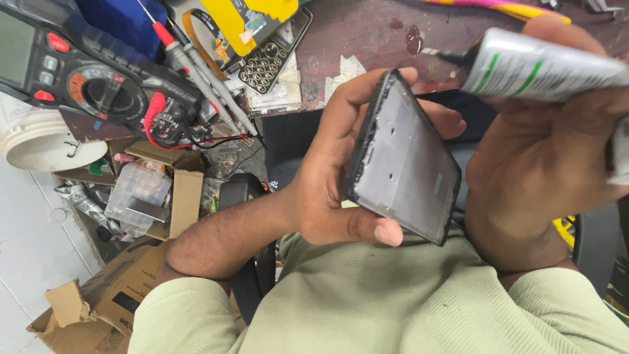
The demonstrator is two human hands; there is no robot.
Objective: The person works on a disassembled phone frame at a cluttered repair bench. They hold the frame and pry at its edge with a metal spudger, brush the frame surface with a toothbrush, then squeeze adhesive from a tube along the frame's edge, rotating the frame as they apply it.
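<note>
Left hand (341, 190) pinches the bare phone frame (403, 160) edge-on above the lap, right hand (544, 151) clamped round the glue tube (544, 65); tilted frame risks adhesive running off the rim.

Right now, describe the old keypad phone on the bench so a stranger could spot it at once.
Start at the big black multimeter at the top left, then follow its grey probes rightwards. Just past them lies the keypad phone, partly under a yellow sheet; only it has rows of small round buttons.
</note>
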